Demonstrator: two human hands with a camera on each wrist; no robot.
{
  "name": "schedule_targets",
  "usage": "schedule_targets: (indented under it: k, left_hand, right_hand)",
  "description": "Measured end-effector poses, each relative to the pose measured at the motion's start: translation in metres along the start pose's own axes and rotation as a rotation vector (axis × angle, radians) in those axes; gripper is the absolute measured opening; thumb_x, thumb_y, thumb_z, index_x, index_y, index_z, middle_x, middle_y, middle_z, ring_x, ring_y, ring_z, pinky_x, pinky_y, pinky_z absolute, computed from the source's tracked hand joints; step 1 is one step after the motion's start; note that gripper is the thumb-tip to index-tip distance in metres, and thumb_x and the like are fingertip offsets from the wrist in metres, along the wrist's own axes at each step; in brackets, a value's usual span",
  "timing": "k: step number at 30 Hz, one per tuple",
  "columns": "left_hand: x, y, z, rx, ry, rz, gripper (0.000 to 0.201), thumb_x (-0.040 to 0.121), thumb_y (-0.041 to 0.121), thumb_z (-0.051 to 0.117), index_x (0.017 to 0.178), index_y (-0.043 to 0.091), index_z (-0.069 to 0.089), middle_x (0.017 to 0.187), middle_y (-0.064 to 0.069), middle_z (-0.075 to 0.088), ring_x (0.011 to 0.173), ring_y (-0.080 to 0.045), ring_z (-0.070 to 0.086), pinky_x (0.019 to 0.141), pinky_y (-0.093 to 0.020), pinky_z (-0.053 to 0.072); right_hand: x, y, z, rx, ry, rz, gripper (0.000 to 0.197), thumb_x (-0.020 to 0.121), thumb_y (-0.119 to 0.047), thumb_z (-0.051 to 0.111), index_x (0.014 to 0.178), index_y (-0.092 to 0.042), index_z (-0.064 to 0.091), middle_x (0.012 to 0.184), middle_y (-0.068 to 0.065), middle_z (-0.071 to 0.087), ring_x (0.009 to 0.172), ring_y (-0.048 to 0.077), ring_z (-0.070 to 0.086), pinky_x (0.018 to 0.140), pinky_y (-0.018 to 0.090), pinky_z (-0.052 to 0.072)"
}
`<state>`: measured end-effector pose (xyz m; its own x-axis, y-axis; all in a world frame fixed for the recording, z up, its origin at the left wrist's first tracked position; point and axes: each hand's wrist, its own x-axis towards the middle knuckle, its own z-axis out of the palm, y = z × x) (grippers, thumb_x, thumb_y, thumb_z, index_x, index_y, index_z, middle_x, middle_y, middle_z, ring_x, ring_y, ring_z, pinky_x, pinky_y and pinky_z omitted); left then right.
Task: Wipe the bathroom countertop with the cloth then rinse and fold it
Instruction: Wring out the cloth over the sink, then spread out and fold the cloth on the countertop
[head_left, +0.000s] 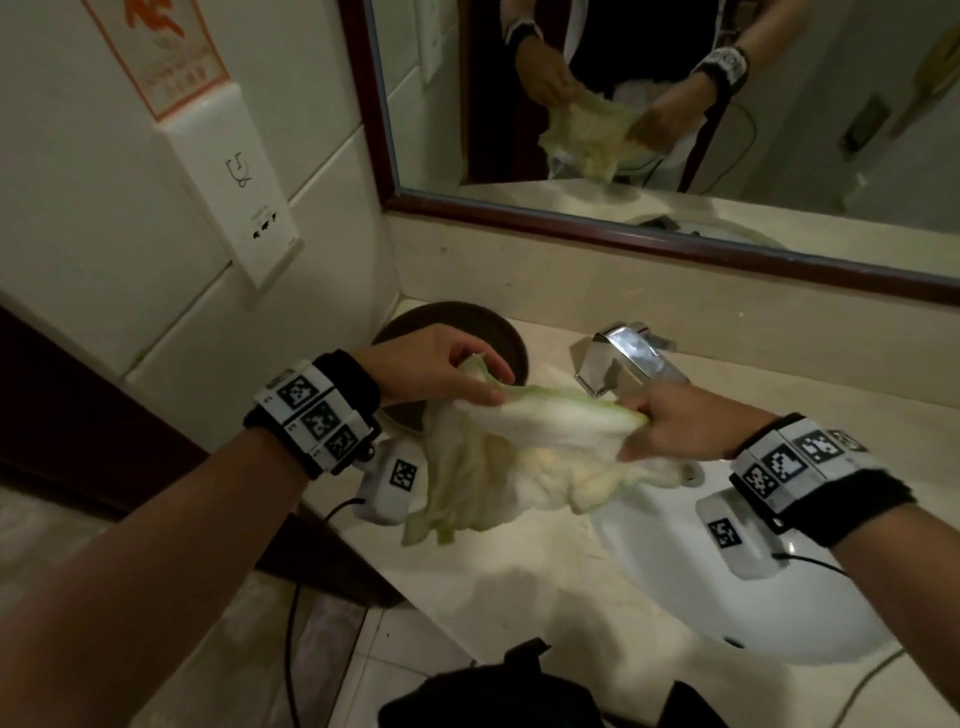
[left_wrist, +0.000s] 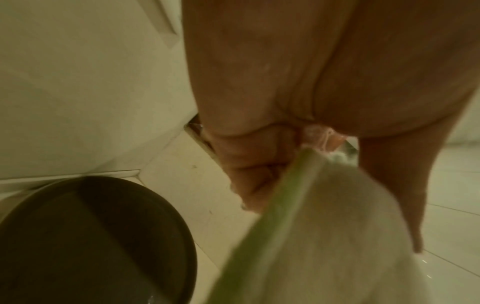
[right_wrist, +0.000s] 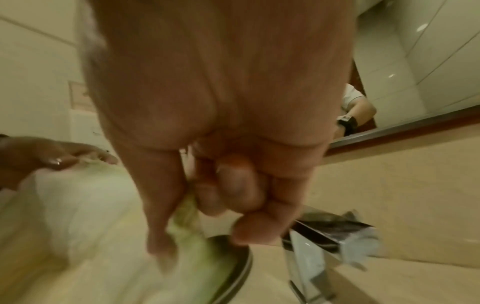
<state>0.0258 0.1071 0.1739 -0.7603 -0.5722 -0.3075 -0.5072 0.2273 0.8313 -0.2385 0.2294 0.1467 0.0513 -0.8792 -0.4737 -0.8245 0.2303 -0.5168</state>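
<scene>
Pale yellow-green terry cloth (head_left: 524, 457) hides part of the round dark brown basin (head_left: 511, 343) and the white sink's (head_left: 691, 587) near-left rim. Both wrist views are motion-blurred; the chrome faucet (right_wrist: 330, 236) smears. Curled fingers (left_wrist: 246, 174) are partly concealed behind cloth.

The cloth (head_left: 524, 457) is pale cream-white with a light green band along its edge, and the same green stripe shows in the left wrist view (left_wrist: 272, 216). The surface (head_left: 545, 587) is beige with faint marbled veining. The sink (head_left: 727, 587) is plain white, and the faucet (head_left: 631, 358) is shiny silver chrome. A round dish (head_left: 511, 338) at the back corner is dark brown. The wristbands (head_left: 317, 410) are black, carrying white blocks printed with black-and-white square code patterns. The mirror frame (head_left: 675, 244) is dark reddish brown. The wall tiles (head_left: 78, 182) are off-white, and a sticker (head_left: 161, 52) there has orange print.
</scene>
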Motion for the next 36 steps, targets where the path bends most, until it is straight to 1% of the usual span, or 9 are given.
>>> schedule_targets:
  k: [4, 10, 14, 18, 21, 24, 27, 32, 36]
  left_hand:
    - [0.009, -0.006, -0.015, -0.079, 0.086, -0.044, 0.017, 0.083, 0.02, 0.073, 0.1, 0.021, 0.074, 0.1, -0.002, 0.069, 0.095, -0.016, 0.063, 0.078, -0.028, 0.054]
    - [0.016, 0.013, -0.03, -0.123, 0.247, 0.049, 0.016, 0.084, 0.014, 0.072, 0.1, 0.015, 0.072, 0.086, 0.005, 0.069, 0.083, -0.006, 0.064, 0.076, -0.023, 0.054]
    - [-0.004, 0.001, -0.02, -0.151, 0.244, 0.033, 0.017, 0.086, 0.016, 0.07, 0.103, 0.015, 0.069, 0.091, 0.007, 0.067, 0.083, -0.001, 0.064, 0.071, -0.02, 0.054]
    - [-0.019, -0.054, 0.022, -0.171, 0.16, -0.077, 0.017, 0.084, 0.009, 0.072, 0.1, 0.01, 0.069, 0.089, -0.003, 0.069, 0.076, -0.007, 0.061, 0.066, -0.021, 0.048]
    - [-0.028, -0.108, 0.07, -0.187, 0.059, -0.21, 0.016, 0.084, 0.007, 0.072, 0.099, 0.008, 0.069, 0.088, -0.004, 0.068, 0.073, -0.011, 0.06, 0.067, -0.026, 0.05]
    - [-0.038, -0.151, 0.111, -0.134, 0.008, -0.305, 0.013, 0.083, 0.011, 0.074, 0.094, 0.017, 0.07, 0.09, 0.0, 0.068, 0.079, -0.012, 0.062, 0.079, -0.03, 0.051]
    - [-0.043, -0.167, 0.128, -0.15, -0.015, -0.362, 0.018, 0.083, 0.007, 0.07, 0.094, 0.021, 0.069, 0.099, -0.001, 0.067, 0.094, -0.018, 0.063, 0.086, -0.032, 0.051]
    - [-0.036, -0.165, 0.12, -0.155, 0.102, -0.387, 0.029, 0.082, -0.001, 0.058, 0.099, 0.02, 0.068, 0.102, -0.005, 0.068, 0.089, -0.021, 0.064, 0.082, -0.035, 0.054]
    - [-0.018, -0.163, 0.104, -0.08, 0.242, -0.342, 0.028, 0.081, 0.001, 0.058, 0.099, 0.02, 0.068, 0.104, -0.004, 0.066, 0.087, -0.019, 0.061, 0.082, -0.036, 0.053]
  right_hand:
    - [0.0, 0.019, -0.011, 0.006, 0.082, 0.07, 0.02, 0.081, -0.017, 0.074, 0.063, -0.023, 0.07, 0.055, -0.01, 0.058, 0.054, 0.004, 0.052, 0.058, 0.02, 0.039]
    - [0.011, 0.022, -0.029, 0.139, 0.435, -0.01, 0.01, 0.076, -0.011, 0.075, 0.085, -0.015, 0.073, 0.095, 0.002, 0.067, 0.091, 0.024, 0.061, 0.084, 0.04, 0.047]
    - [0.002, 0.017, -0.021, 0.206, 0.388, -0.041, 0.009, 0.08, -0.007, 0.069, 0.086, -0.013, 0.073, 0.086, 0.013, 0.07, 0.081, 0.028, 0.062, 0.079, 0.041, 0.047]
    - [0.003, 0.035, 0.03, 0.187, 0.222, 0.034, 0.014, 0.083, -0.012, 0.068, 0.075, -0.023, 0.07, 0.066, -0.012, 0.066, 0.065, 0.005, 0.06, 0.063, 0.03, 0.043]
    - [0.006, 0.068, 0.091, 0.152, 0.037, 0.111, 0.01, 0.085, -0.02, 0.066, 0.08, -0.027, 0.071, 0.082, -0.008, 0.072, 0.083, 0.012, 0.066, 0.077, 0.032, 0.048]
    - [0.004, 0.087, 0.147, 0.127, -0.121, 0.183, 0.016, 0.089, -0.026, 0.062, 0.103, -0.023, 0.07, 0.106, -0.005, 0.065, 0.097, 0.017, 0.061, 0.081, 0.028, 0.044]
    - [0.0, 0.084, 0.163, 0.152, -0.089, 0.16, 0.011, 0.092, -0.023, 0.059, 0.098, -0.027, 0.068, 0.095, 0.0, 0.068, 0.085, 0.015, 0.062, 0.071, 0.025, 0.045]
    - [0.018, 0.086, 0.156, 0.243, 0.089, 0.101, 0.02, 0.089, -0.021, 0.063, 0.07, -0.026, 0.06, 0.07, -0.002, 0.063, 0.073, 0.019, 0.06, 0.072, 0.034, 0.045]
    - [0.044, 0.077, 0.148, 0.444, 0.156, 0.104, 0.016, 0.086, -0.017, 0.068, 0.073, -0.026, 0.067, 0.071, -0.008, 0.062, 0.073, 0.014, 0.056, 0.076, 0.033, 0.043]
